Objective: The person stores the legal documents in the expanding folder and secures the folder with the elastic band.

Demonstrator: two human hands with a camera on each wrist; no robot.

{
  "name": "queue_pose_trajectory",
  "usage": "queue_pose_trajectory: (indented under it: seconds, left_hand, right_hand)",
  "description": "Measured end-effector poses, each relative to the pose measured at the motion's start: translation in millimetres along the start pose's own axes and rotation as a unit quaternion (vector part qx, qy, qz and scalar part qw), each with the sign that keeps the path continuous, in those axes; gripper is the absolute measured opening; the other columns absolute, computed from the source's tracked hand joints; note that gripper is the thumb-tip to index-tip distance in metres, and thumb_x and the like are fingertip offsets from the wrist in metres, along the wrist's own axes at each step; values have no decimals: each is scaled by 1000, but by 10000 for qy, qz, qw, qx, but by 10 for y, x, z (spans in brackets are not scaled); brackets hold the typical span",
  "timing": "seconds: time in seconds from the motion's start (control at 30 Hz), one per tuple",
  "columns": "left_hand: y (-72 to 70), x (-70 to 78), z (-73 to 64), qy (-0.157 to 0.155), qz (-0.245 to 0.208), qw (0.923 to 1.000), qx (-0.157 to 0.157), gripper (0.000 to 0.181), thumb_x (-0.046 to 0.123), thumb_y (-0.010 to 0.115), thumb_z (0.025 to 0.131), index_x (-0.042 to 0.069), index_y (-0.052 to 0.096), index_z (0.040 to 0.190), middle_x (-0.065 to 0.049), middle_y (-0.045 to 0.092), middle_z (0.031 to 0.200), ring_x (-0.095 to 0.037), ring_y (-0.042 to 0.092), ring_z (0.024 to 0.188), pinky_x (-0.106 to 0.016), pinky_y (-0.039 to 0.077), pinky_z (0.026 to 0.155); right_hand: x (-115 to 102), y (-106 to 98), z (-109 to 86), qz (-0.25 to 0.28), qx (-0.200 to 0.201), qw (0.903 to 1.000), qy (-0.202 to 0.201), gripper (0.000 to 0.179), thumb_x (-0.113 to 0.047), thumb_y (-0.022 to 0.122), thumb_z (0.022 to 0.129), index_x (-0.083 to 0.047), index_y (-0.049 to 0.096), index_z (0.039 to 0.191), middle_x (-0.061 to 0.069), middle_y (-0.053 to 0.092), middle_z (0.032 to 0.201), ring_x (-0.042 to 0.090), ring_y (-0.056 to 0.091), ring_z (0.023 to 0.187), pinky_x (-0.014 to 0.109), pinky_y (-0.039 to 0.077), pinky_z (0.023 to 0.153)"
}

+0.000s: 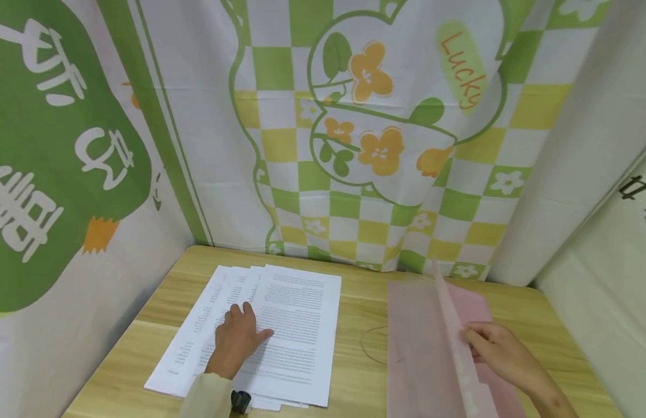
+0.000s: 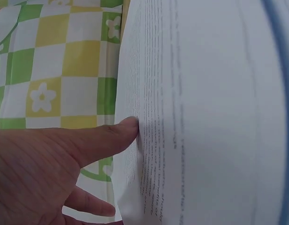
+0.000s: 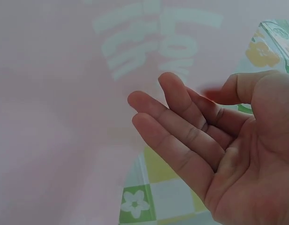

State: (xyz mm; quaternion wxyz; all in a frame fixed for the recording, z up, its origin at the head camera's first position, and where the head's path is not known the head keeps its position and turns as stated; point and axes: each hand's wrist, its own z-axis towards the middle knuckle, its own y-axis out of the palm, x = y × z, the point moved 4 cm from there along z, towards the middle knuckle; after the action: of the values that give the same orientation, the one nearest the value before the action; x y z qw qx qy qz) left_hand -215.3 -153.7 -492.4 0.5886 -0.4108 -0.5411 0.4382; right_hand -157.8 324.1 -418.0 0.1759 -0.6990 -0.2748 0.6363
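Observation:
My left hand rests with spread fingers on fanned stacks of printed paper at the table's left. In the left wrist view its thumb lies on the printed sheet. At the right lies a pink translucent folder, its cover raised almost upright. My right hand is at that cover's right side, touching it. The right wrist view shows that hand's fingers loosely bent before the pink cover, which bears pale lettering; nothing shows between thumb and fingers.
A wooden table carries the papers and folder. Beside the folder is a thin looped cord. Printed curtains close in the back and sides. A black band sits on the left wrist.

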Motion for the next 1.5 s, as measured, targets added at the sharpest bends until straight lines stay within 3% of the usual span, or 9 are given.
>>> queue_pose_trajectory:
  seconds: [0.33,0.7,0.9,1.2,1.5]
  left_hand:
    - [24,-76,67,-201,-367,9988,-268,62,38,89,80,-12,58,102,-20,49,86,-34,56,77,-51,51,59]
    - [61,-206,156,-374,-1095,9922,-462,89,36,93,75,-14,46,133,-22,61,94,-31,59,71,-45,49,58]
    - [81,-247,186,-503,-1278,9896,-418,93,37,96,69,-11,48,133,-16,63,90,-29,59,70,-43,48,57]
    - [101,-273,211,-585,-1381,9873,-530,83,40,95,71,-9,53,123,-13,62,83,-26,56,65,-39,45,54]
    - [77,-269,200,-653,-1364,9865,-632,89,40,94,72,-13,51,130,-22,67,93,-27,59,68,-39,47,56]
  right_hand:
    - [16,-40,11,-172,41,9998,102,31,-19,53,107,-3,57,80,4,50,76,13,59,77,30,57,76]
    - [15,-41,19,-127,100,9998,-145,30,-16,54,106,-2,58,79,4,51,76,13,59,76,31,58,75]
    - [16,-27,11,52,118,9996,-243,33,-14,54,105,-1,53,76,4,50,74,12,57,74,31,58,74]
    - [17,-40,3,-50,239,9992,-307,34,-14,54,106,-2,52,74,3,49,74,10,55,75,30,58,75]
    - [21,-37,-4,-126,227,9992,-306,36,-16,54,107,-3,49,73,2,48,74,11,55,75,30,58,76]
